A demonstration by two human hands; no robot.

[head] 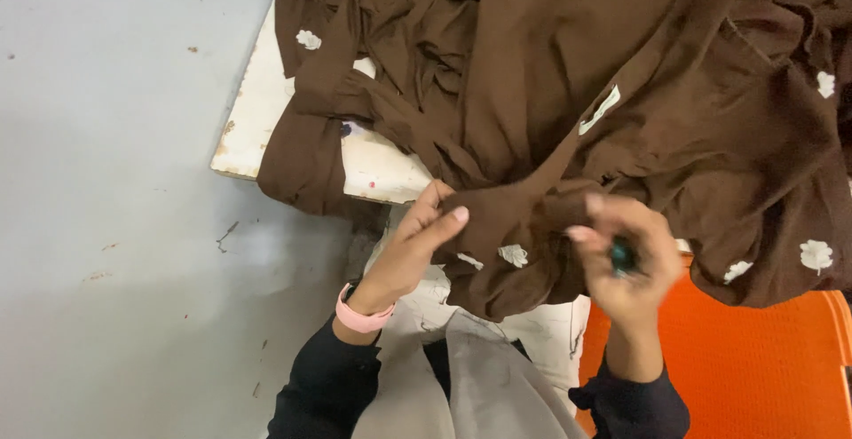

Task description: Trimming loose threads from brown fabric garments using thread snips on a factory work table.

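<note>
Grey lap cloth [484, 386] at bottom centre | left hand [413, 248] pinches brown fabric [568, 93] edge, centre frame; right hand [626, 257] blurred, clenched on small dark tool [622, 255] beside fabric | fabric heaped over white table [266, 110], upper frame; orange chair [754, 359] lower right | advice: keep the pinched edge taut; work the tool close to the fingers.

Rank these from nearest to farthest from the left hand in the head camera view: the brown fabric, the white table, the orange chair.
From the left hand:
1. Brown fabric, pinched in its fingers.
2. White table, up and to the left.
3. Orange chair, far right, past the right hand.
</note>
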